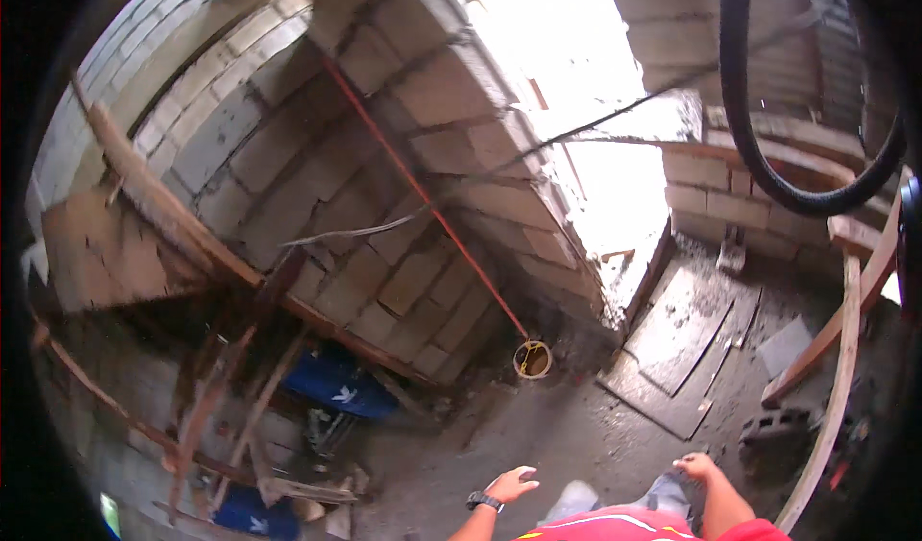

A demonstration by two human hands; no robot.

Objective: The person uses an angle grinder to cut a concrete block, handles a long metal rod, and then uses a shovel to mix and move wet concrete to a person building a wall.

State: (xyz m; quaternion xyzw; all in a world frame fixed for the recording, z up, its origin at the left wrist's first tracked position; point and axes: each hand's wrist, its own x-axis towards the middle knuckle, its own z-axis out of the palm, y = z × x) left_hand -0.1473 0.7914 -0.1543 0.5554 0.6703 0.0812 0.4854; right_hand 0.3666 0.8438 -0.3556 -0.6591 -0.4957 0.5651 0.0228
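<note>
My left hand (512,485), with a dark watch (485,501) on its wrist, is held out in front of my body at the lower middle. Its fingers are stretched and nothing is in them. My right hand (696,466) hangs to the right of my legs, fingers loosely bent, with no object seen in it. Neither hand touches anything. Ahead of me, by the foot of the block wall, stands a small round bucket (520,368). A red rope (423,191) runs down to it from the upper left and meets yellow cord (531,347) at its top.
Flat boards (672,339) lie on the wet grey floor (499,426) ahead right. Wooden props (834,387) and a hollow block (776,428) stand at the right. Timber framing (216,397) and a blue drum (341,384) are on the left. A black hose (735,71) hangs overhead.
</note>
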